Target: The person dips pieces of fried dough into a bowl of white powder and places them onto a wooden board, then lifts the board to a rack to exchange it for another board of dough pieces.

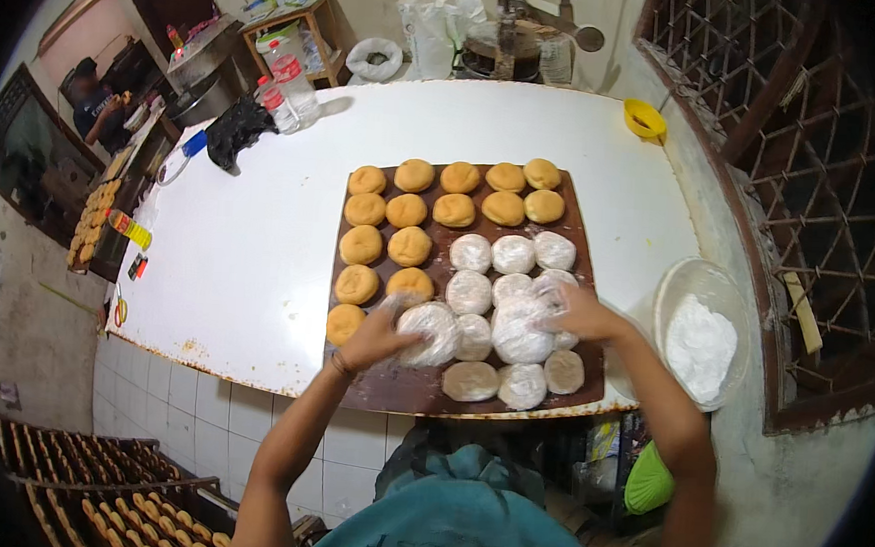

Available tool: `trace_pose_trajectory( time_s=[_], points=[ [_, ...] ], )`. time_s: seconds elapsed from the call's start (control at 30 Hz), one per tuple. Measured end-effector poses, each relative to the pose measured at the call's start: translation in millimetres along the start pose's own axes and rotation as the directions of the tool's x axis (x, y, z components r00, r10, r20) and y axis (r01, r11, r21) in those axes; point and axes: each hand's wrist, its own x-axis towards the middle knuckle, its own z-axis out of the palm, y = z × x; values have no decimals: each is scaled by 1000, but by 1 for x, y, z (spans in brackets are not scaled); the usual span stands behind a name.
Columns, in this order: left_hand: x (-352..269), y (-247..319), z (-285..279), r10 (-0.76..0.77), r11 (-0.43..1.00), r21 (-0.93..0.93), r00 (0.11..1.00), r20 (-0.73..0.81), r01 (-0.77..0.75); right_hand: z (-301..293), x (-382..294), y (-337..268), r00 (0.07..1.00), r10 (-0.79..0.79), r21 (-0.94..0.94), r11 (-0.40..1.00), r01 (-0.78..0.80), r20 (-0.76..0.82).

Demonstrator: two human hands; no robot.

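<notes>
My left hand (375, 337) grips a round bun coated in white powder (428, 335), held above the front of a brown board (389, 387). Clear plastic film covers the fingertips. My right hand (581, 314), blurred and also wrapped in film, is around another powdered bun (521, 337). Both buns look larger than those lying beneath. Several white-powdered buns (469, 292) rest at the board's right side and front. Plain golden buns (360, 245) stand in rows along its left side and back. Parts of the buns under my right hand are hidden.
A bowl of white powder (700, 342) sits at the table's right edge, beside a barred window. Plastic bottles (288, 76), a black bag (239, 130) and a yellow bowl (644, 119) line the white table's far edges. Racks of buns (137, 518) stand lower left; another person (102, 106) is far left.
</notes>
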Motion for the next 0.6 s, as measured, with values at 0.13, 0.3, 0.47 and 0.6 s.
trace_pose_trajectory(
  time_s=[0.13,0.3,0.47,0.6],
  points=[
    [-82,-109,-19,-313,937,-214,935,-165,276,120,85,-8,965,18,-67,998,-1,261],
    [-109,-170,-17,-300,952,3,937,-180,306,192,123,-6,841,43,-231,968,98,539],
    [-106,-149,-32,-169,958,198,966,-196,208,200,115,-1,948,-117,-173,969,174,295],
    [-110,-146,-39,-85,952,270,972,-220,145,197,96,-25,970,-53,-280,952,120,236]
  ],
)
